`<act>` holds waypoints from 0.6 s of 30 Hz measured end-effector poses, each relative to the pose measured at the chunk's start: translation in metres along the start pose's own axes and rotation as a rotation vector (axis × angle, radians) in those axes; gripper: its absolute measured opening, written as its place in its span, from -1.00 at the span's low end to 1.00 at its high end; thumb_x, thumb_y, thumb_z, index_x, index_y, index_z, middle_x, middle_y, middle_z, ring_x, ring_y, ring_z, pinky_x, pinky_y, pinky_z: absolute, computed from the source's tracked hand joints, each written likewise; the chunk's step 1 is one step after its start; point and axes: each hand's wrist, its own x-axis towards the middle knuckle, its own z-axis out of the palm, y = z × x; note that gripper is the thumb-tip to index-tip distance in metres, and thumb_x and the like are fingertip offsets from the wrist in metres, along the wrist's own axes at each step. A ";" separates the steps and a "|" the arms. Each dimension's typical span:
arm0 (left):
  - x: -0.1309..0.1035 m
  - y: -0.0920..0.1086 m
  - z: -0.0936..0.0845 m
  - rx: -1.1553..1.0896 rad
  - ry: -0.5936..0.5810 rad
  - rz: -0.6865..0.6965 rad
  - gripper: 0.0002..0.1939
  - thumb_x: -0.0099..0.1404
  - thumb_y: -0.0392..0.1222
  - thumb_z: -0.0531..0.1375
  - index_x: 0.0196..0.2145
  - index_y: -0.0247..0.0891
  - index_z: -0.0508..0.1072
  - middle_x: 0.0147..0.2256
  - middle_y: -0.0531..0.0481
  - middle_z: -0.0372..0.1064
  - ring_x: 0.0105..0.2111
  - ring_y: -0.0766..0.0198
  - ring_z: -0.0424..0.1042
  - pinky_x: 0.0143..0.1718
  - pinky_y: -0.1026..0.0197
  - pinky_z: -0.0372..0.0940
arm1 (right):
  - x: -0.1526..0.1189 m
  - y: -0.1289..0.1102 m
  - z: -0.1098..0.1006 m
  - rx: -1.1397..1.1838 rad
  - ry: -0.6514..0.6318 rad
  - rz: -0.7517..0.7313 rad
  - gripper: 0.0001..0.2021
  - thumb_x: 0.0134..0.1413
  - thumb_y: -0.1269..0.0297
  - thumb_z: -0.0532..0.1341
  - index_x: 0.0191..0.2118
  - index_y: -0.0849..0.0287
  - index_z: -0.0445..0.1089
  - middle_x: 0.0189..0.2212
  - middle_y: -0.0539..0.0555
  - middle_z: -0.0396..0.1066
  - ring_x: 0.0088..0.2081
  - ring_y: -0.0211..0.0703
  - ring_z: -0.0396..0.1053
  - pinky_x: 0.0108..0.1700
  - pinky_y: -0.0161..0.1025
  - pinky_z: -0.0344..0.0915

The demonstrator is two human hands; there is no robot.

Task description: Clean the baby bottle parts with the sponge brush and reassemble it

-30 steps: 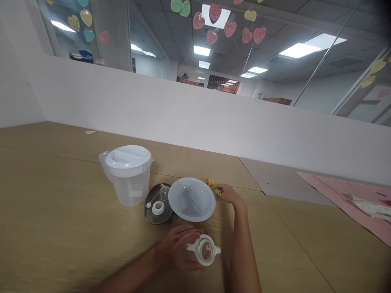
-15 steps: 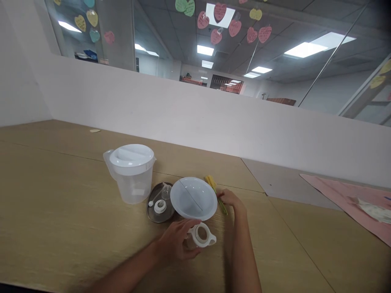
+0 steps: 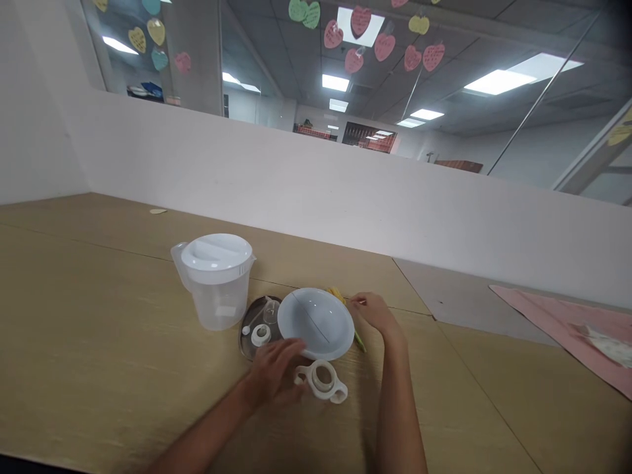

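Note:
A white two-handled baby bottle (image 3: pixel 323 376) with a round open mouth stands on the table in front of the bowl. My left hand (image 3: pixel 276 374) is just left of it, fingers spread and slightly blurred, holding nothing. To the right of the white bowl (image 3: pixel 316 322), my right hand (image 3: pixel 375 312) hovers with loosely bent fingers and nothing visible in them. Beside its fingertips lies a brush with yellow bristles (image 3: pixel 338 294) and a green handle (image 3: pixel 359 340), partly hidden by the bowl's rim.
Left of the bowl, a dark metal tray (image 3: pixel 247 343) holds a white ring cap (image 3: pixel 261 335) and a small clear piece with a straw (image 3: pixel 270 311). A lidded clear pitcher (image 3: pixel 220 299) stands behind it. A pink cloth (image 3: pixel 548 313) lies far right, before a white wall (image 3: pixel 296 184).
My left hand has let go of the baby bottle and drawn back to the left. My right hand has lifted slightly up and away from the brush. The view has shifted a little.

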 end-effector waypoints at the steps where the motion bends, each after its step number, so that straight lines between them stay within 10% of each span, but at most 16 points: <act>1: 0.001 -0.008 -0.001 0.047 0.050 -0.060 -0.60 0.24 0.01 0.05 -0.05 -0.26 0.27 -0.24 -0.14 0.46 -0.23 0.16 0.47 -0.24 0.19 0.38 | 0.001 -0.009 0.002 0.031 -0.038 -0.040 -0.76 0.02 0.37 0.11 -0.33 0.24 0.53 -0.33 0.14 0.51 -0.27 -0.14 0.42 -0.25 -0.34 0.24; 8: 0.004 -0.062 0.002 0.337 -0.038 -0.531 -0.64 0.34 -0.03 -0.06 -0.14 -0.31 0.38 -0.24 -0.18 0.46 -0.19 0.07 0.42 -0.14 0.04 0.30 | 0.008 -0.060 0.053 -0.127 -0.380 -0.156 -0.84 -0.07 0.43 0.21 -0.37 0.17 0.54 -0.39 0.02 0.51 -0.35 -0.23 0.39 -0.28 -0.36 0.21; 18: -0.004 -0.076 0.007 0.267 -0.192 -0.656 -0.53 0.37 0.00 -0.16 -0.20 -0.29 0.45 -0.25 -0.13 0.49 -0.21 0.11 0.43 -0.15 0.09 0.28 | 0.010 -0.055 0.065 -0.144 -0.339 -0.132 -0.87 -0.13 0.47 0.25 -0.42 0.20 0.55 -0.40 0.08 0.53 -0.37 -0.21 0.41 -0.30 -0.35 0.23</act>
